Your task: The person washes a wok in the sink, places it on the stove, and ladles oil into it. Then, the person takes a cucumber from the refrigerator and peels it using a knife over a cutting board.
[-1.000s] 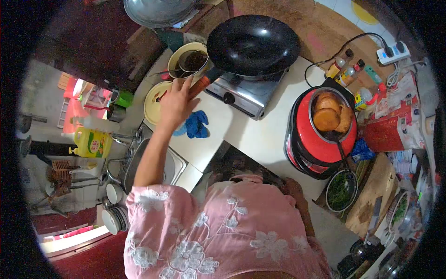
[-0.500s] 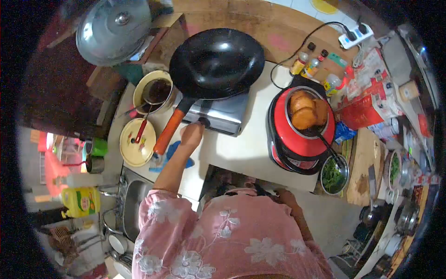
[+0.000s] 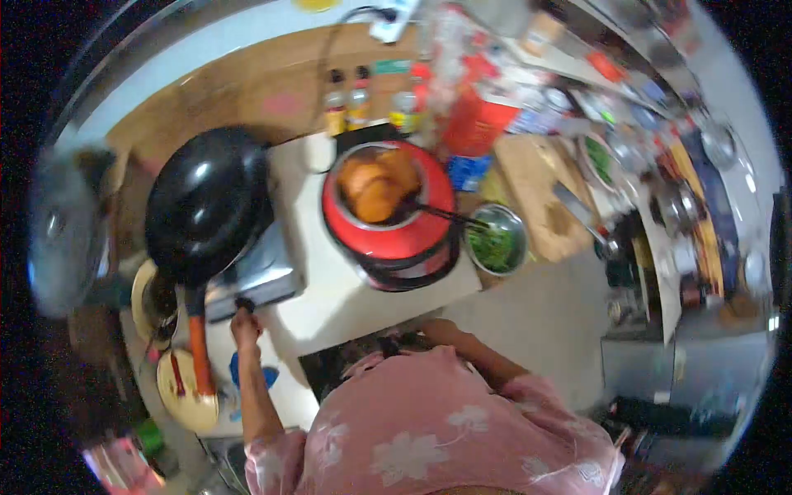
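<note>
"Carried on the surface [image 3: 304, 194]?"

"One black wok [image 3: 206, 194], seated on the stove [image 3: 268, 266]; could be tipped if its orange handle [image 3: 198, 346] is knocked by the left forearm [image 3: 260, 404]."

"Hands?"

"Right hand [image 3: 437, 332]: held near the front edge; grip cannot be told. Left hand [image 3: 246, 332]: apparently pinched on the stove knob [image 3: 245, 304]."
</note>
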Tool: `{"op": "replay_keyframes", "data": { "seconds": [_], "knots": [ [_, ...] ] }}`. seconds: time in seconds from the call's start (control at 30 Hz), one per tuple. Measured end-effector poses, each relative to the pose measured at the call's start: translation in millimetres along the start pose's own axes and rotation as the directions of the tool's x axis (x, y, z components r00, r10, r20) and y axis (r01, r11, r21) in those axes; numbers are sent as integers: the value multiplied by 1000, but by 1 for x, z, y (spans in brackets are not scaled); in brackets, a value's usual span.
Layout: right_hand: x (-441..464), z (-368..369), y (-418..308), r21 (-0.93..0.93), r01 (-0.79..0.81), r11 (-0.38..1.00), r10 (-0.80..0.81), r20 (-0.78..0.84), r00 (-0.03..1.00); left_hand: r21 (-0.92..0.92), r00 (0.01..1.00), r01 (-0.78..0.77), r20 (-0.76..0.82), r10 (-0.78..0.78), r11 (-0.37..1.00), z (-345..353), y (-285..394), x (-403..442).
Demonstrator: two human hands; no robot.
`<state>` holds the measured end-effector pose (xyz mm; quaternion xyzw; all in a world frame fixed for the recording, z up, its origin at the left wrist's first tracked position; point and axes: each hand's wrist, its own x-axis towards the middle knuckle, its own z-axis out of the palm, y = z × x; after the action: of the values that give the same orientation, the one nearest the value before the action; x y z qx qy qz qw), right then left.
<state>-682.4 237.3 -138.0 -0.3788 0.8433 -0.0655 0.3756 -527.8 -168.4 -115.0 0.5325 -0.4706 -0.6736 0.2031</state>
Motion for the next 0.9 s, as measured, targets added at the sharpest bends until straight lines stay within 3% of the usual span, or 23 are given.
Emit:
{"op": "replay_keyframes", "data": {
  "seconds": [0.03,0.07,0.13,0.17,0.23,0.27,0.33,0.4,0.43,0.47,0.5,0.53,0.6,0.63,0.67,0.7,0.73,0.8,0.87,0.9],
  "knots": [
    [-1,-1,0,42,71,997,-69,-52,996,-30,1000,13,24,-12,999,2,-3,4],
    [-5,-23,-17,58,40,998,-35,-80,996,-61,999,25,31,-24,998,-6,-10,7],
    [-25,-82,-63,107,3,994,-18,146,989,-100,998,20,69,-13,995,-4,-11,4],
    [-20,-64,-49,116,-6,993,-9,128,992,-153,997,22,72,-11,988,-5,-11,3],
    [-2,-14,-14,-146,169,975,-185,-100,978,-167,996,24,84,-10,986,-10,-20,12],
    [-5,-15,-16,-139,162,977,-178,-111,978,-187,997,34,76,-20,982,-10,-21,15],
    [-11,-18,-22,4,110,994,-109,-46,993,-111,1000,11,28,-8,994,-19,-17,25],
    [-13,-19,-17,21,44,999,-45,10,999,160,968,67,230,-104,985,-63,-52,86],
    [-13,-15,-17,21,-6,1000,4,70,998,531,935,-353,219,278,770,-58,-67,91],
    [-24,5,-2,452,-40,891,98,-106,989,788,748,-556,334,574,265,-59,-70,89],
    [-35,5,-8,453,8,891,24,-65,998,747,713,-623,419,562,233,-11,4,4],
    [-44,-12,-26,358,-38,933,50,-24,998,775,915,-350,162,370,526,-20,-14,25],
    [-44,-46,-32,125,-80,989,82,-7,997,953,880,-278,304,366,-124,-14,1,14],
    [-37,-14,6,-20,90,996,-91,-35,995,922,817,-386,325,477,33,-3,18,-11],
    [-36,-14,4,13,100,995,-99,-41,994,935,845,-350,292,447,52,-3,17,-9],
    [-36,-19,0,47,84,995,-81,-54,995,974,899,-196,132,417,115,4,20,-12],
    [-30,-18,2,45,114,992,-113,-32,993,956,875,-264,183,449,125,0,14,-6],
    [-34,-5,7,73,-75,995,76,-13,997,964,862,-248,174,477,97,1,14,-8],
    [-33,8,25,46,-4,999,2,43,999,932,849,-331,225,477,150,-6,12,-6],
    [-34,11,29,72,-2,997,5,-39,999,929,819,-354,254,515,105,-10,9,-9]
  ]
}}
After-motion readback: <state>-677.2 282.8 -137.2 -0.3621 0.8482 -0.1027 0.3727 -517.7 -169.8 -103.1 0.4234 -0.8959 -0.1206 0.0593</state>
